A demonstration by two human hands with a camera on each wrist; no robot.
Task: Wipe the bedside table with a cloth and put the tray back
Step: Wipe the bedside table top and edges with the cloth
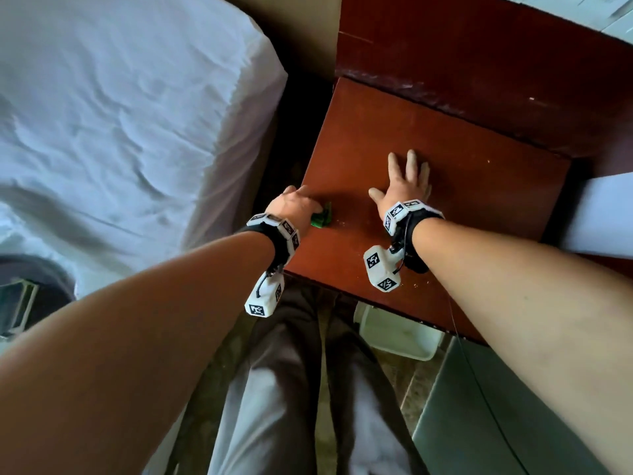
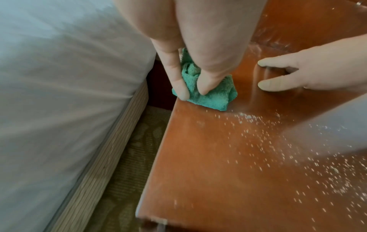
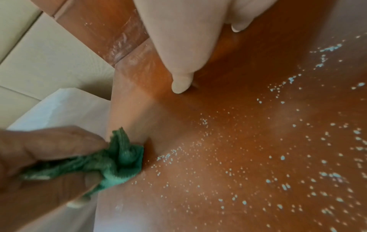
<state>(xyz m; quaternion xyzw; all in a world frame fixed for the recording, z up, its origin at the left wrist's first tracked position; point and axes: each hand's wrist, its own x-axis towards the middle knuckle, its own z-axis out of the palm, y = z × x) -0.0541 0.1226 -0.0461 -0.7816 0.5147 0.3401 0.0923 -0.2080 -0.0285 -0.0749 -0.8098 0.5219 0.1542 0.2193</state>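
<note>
Fingers (image 2: 200, 75) of the left hand (image 1: 294, 209) curl down over a bunched green terry cloth (image 2: 206, 95), gripping it at the left edge of the reddish-brown wooden bedside table (image 1: 428, 159) nearest the white bed (image 1: 120, 114). The wad looks lumpy, with perhaps a slight long axis running across the tabletop toward the right hand (image 1: 406, 185), which lies flat, fingers spread and relaxed. White crumbs (image 3: 278, 164) speckle the glossy top.
</note>
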